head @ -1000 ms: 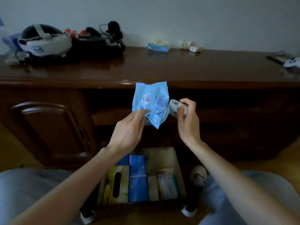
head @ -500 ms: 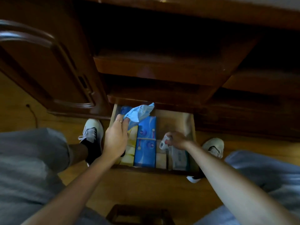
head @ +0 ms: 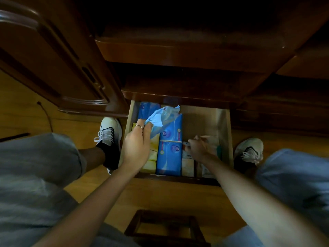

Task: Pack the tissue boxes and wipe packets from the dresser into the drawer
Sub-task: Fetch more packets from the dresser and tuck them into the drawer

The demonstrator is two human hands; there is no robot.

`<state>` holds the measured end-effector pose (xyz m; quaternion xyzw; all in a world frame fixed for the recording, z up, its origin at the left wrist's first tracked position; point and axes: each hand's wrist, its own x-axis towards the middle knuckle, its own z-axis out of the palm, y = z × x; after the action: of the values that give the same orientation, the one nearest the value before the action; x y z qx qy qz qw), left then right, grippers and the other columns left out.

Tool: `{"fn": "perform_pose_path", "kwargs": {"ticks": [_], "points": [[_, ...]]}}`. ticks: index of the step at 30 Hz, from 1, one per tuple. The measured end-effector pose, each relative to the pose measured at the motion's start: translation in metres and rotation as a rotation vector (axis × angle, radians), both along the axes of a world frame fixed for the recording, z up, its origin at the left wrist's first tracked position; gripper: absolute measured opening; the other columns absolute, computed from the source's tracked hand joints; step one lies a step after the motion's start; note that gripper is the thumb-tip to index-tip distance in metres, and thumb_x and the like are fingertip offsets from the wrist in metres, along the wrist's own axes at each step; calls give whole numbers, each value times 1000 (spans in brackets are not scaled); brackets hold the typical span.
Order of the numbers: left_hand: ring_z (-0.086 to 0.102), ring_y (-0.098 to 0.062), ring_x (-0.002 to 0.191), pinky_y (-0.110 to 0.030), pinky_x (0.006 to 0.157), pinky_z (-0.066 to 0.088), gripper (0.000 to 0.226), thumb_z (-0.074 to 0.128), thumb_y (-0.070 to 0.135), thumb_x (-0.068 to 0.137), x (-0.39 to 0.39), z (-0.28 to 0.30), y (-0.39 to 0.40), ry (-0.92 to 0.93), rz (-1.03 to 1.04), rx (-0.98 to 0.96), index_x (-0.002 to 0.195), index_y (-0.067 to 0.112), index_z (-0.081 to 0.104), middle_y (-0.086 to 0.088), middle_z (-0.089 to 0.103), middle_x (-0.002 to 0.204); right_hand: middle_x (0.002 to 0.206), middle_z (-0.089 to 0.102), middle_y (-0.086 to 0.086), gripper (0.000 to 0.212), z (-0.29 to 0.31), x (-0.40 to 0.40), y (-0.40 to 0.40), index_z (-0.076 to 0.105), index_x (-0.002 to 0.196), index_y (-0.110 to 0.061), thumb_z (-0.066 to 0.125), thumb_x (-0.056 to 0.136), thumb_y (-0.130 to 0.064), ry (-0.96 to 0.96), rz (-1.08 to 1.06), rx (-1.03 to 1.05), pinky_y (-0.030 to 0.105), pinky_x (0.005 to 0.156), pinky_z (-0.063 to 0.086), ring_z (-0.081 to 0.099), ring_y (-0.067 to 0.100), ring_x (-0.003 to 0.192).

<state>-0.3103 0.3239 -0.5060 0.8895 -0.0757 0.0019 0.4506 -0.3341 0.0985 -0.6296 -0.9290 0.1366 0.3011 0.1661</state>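
- left hand pinches a crumpled light-blue plastic wipe packet above the open wooden drawer, probably awaiting a gap.
- right hand, fingers curled round a small white packet, tucks it low into spare space.

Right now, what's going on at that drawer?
A person is packing the open drawer. The left hand holds a crumpled blue wipe packet above the blue tissue box already inside. The right hand is down in the drawer's right side, pinching a small white packet.
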Motion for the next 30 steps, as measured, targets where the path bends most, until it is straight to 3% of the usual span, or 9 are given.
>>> {"fn": "perform_pose_path", "kwargs": {"ticks": [5, 8, 11, 14, 18, 21, 25, 28, 30], "points": [[71, -19, 94, -41, 78, 59, 22, 43, 28, 107, 3, 7, -7, 387, 132, -514, 95, 19, 60, 4, 70, 92, 128, 64, 5, 58, 18, 0, -10, 50, 146, -27, 44, 98, -60, -279, -272, 34, 35, 83, 44, 64, 25, 110], [68, -31, 106, -55, 96, 54, 21, 45, 22, 106, 10, 7, -14, 707, 272, -839, 109, 10, 63, -12, 69, 111, 106, 75, 4, 66, 48, 13, -20, 63, 132, -22, 42, 94, -71, -227, -829, 794, 38, 78, 53, 72, 25, 95], [68, -33, 107, -49, 88, 58, 34, 48, 22, 105, 9, 1, -20, 891, 341, -950, 130, 1, 57, -20, 65, 125, 121, 74, 6, 80, 70, 8, -33, 62, 134, -25, 65, 76, -79, -39, -831, 1181, 47, 94, 56, 71, 26, 110], [69, -33, 109, -46, 76, 63, 42, 50, 33, 103, 2, -4, -24, 943, 293, -901, 135, 7, 57, -18, 67, 127, 109, 78, -3, 54, 67, -11, -49, 67, 122, -25, 86, 77, -46, -129, -686, 941, 37, 88, 61, 74, 18, 103], [76, -20, 84, -35, 65, 61, 40, 67, 51, 87, -3, -2, -26, 914, 94, -641, 109, 17, 71, -7, 78, 101, 104, 78, -5, 36, 61, -35, -75, 70, 115, -23, 84, 82, -26, -208, -683, 892, 20, 68, 59, 75, 13, 98], [74, -20, 75, -30, 55, 57, 17, 75, 18, 88, -4, -15, -30, 886, 179, -442, 102, 10, 69, -12, 77, 97, 112, 76, 2, 49, 65, -43, -79, 65, 127, -19, 83, 83, -32, -155, -664, 855, 31, 77, 62, 74, 16, 98], [70, -33, 90, -45, 80, 59, 8, 72, 7, 89, -4, -30, -35, 942, 270, -452, 95, 9, 66, -18, 73, 102, 148, 48, -2, 78, 82, -46, -63, 39, 151, -27, 61, 89, -69, -586, -248, 96, 32, 96, 46, 48, 16, 132], [69, -29, 82, -37, 71, 57, 16, 72, 7, 89, 4, -30, -36, 1036, 252, -575, 104, 2, 67, -20, 72, 101, 167, 18, -14, 108, 97, -44, -36, 16, 159, -40, 53, 72, -94, -497, 141, 233, 38, 113, 26, 25, 10, 149], [71, -21, 67, -28, 54, 56, 17, 70, 6, 89, 10, -25, -42, 1092, 202, -682, 104, -1, 66, -15, 74, 88, 170, 12, -10, 112, 94, -48, -19, 7, 162, -35, 58, 77, -86, -439, 283, 207, 38, 116, 26, 25, 13, 151]]}}
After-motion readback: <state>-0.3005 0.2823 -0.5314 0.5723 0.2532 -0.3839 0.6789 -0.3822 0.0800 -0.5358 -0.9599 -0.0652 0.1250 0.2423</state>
